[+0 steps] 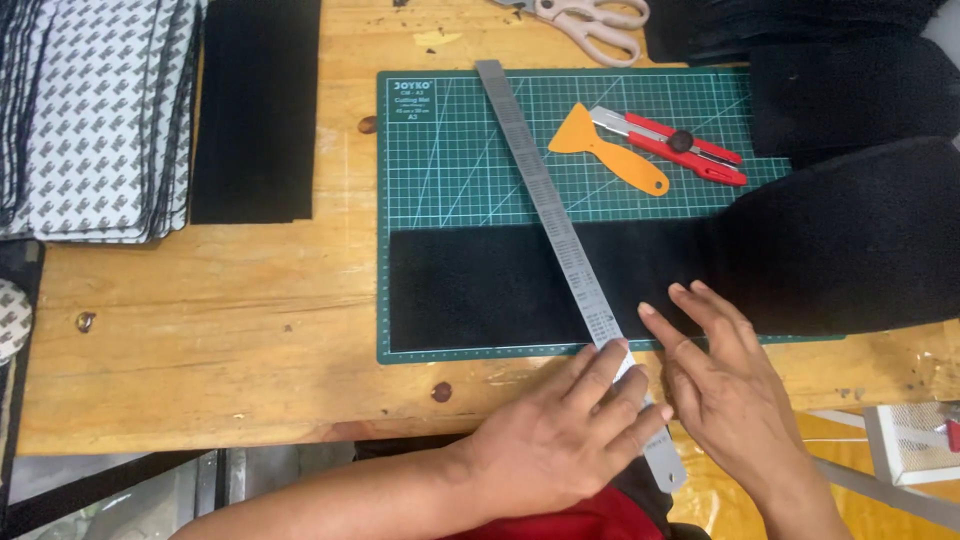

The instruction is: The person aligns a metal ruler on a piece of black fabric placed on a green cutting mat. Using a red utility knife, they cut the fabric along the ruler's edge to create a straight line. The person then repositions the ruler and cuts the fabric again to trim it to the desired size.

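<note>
Seen from above: the left hand (pixel 560 440) lies flat, fingers open, pressing the near end of a long metal ruler (pixel 560 235) that crosses a black fabric strip (pixel 470 285) on a green cutting mat (pixel 440 150). The right hand (pixel 715 375), open, touches the fabric just beside the ruler. An orange scraper (pixel 610 150), red utility knife (pixel 670 142) and scissors (pixel 590 25) lie beyond on the wooden tabletop (pixel 200 320)

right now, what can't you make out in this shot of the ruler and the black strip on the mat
- Metal ruler, head view: its near end lies under the left hand, so the end is hidden.
- Black strip: its right end runs out past the picture's right edge.
- Scissors: cut off by the top edge.
- Ruler markings: too small to read.
- Right hand: whether its fingertips press the strip or the green cutting mat is unclear.
</note>
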